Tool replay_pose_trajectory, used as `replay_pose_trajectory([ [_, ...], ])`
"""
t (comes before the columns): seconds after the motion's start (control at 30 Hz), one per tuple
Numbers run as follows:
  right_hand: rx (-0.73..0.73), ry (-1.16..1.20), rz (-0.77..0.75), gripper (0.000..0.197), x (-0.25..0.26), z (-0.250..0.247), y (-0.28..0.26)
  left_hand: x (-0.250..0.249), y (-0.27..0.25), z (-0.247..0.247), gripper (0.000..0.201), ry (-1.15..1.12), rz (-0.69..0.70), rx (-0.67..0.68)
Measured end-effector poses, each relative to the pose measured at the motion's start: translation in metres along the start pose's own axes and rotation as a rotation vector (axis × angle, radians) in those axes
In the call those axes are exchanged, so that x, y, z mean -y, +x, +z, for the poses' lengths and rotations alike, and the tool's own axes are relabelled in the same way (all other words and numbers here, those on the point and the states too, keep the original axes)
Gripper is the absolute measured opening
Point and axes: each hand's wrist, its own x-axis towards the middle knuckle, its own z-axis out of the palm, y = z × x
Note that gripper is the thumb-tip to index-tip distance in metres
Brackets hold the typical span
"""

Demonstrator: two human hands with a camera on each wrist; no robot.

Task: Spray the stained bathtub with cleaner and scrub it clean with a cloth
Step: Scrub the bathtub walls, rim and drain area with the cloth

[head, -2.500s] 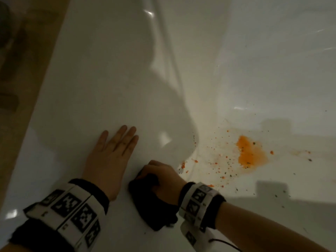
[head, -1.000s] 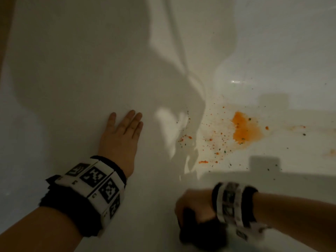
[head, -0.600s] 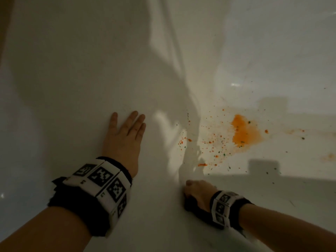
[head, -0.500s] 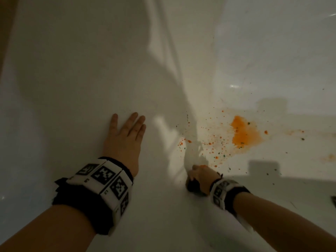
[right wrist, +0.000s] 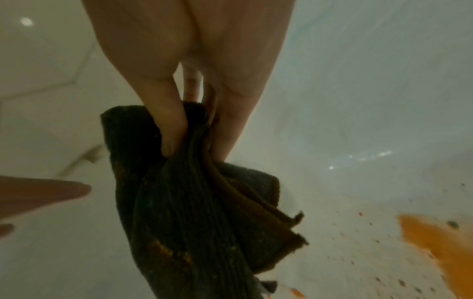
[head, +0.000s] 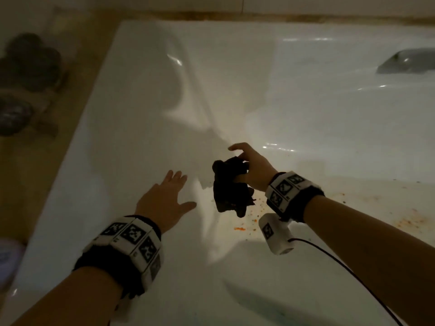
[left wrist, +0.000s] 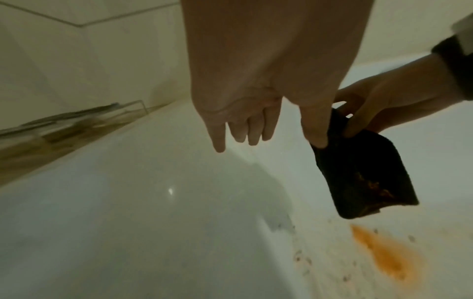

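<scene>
The white bathtub (head: 306,102) has an orange stain (left wrist: 384,257) with dark specks on its floor, also seen in the right wrist view as the orange stain (right wrist: 435,238). In the head view the cloth and my right hand hide most of it. My right hand (head: 243,161) pinches a dark cloth (head: 227,191), which hangs bunched above the floor. Orange smears show on the cloth (right wrist: 192,212). My left hand (head: 171,191) is open with fingers straight and thumb spread, just left of the cloth (left wrist: 363,178) and over the tub's sloped end.
A grey handle (head: 409,62) sits on the tub's far wall at the right. Dark round objects (head: 28,62) stand on the beige ledge left of the tub. Faint orange smears (head: 412,220) mark the floor further right.
My right hand has lifted the cloth off the tub surface and holds it hanging in the air. My left hand has spread its thumb. The head view has pulled back.
</scene>
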Motion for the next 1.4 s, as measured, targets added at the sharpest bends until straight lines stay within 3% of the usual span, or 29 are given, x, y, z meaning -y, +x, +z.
replay_pose_trajectory([
  [0.07,0.033,-0.022,-0.078,0.062,0.023,-0.021,-0.020,-0.020,-0.023,-0.011,0.072,-0.230,0.012,-0.109],
  [0.23,0.091,-0.017,-0.198,0.033,0.069,-0.057,-0.081,-0.070,-0.074,-0.031,0.070,-0.540,0.100,-0.287],
  [0.4,0.076,-0.181,-0.291,0.036,0.089,-0.080,-0.136,-0.103,-0.111,-0.027,0.026,-0.621,0.230,-0.411],
  [0.47,0.083,-0.194,-0.275,0.039,0.087,-0.087,-0.156,-0.112,-0.121,-0.018,0.021,-0.667,0.289,-0.445],
  [0.6,0.162,-0.109,-0.127,0.043,0.063,-0.091,-0.189,-0.132,-0.144,0.001,0.014,-0.706,0.385,-0.387],
  [0.73,0.249,0.117,0.100,0.054,0.041,-0.086,-0.223,-0.144,-0.163,0.020,0.005,-0.742,0.374,-0.375],
  [0.8,0.249,0.156,0.116,0.061,0.034,-0.087,-0.241,-0.151,-0.174,0.023,0.007,-0.735,0.390,-0.379],
  [0.93,0.230,0.214,0.100,0.053,0.034,-0.090,-0.278,-0.173,-0.195,0.027,0.022,-0.692,0.407,-0.417],
  [1.13,0.043,0.439,0.150,0.078,0.015,-0.114,-0.341,-0.226,-0.223,0.052,0.014,-0.746,0.447,-0.327],
  [1.2,0.018,0.450,0.161,0.067,0.001,-0.129,-0.365,-0.247,-0.233,0.064,0.015,-0.814,0.489,-0.249],
  [1.3,-0.008,0.361,0.185,0.036,-0.024,-0.153,-0.402,-0.280,-0.241,0.087,0.034,-0.921,0.506,-0.159],
  [1.4,-0.136,0.256,0.243,0.033,-0.057,-0.178,-0.433,-0.320,-0.241,0.115,0.026,-0.926,0.454,-0.114],
])
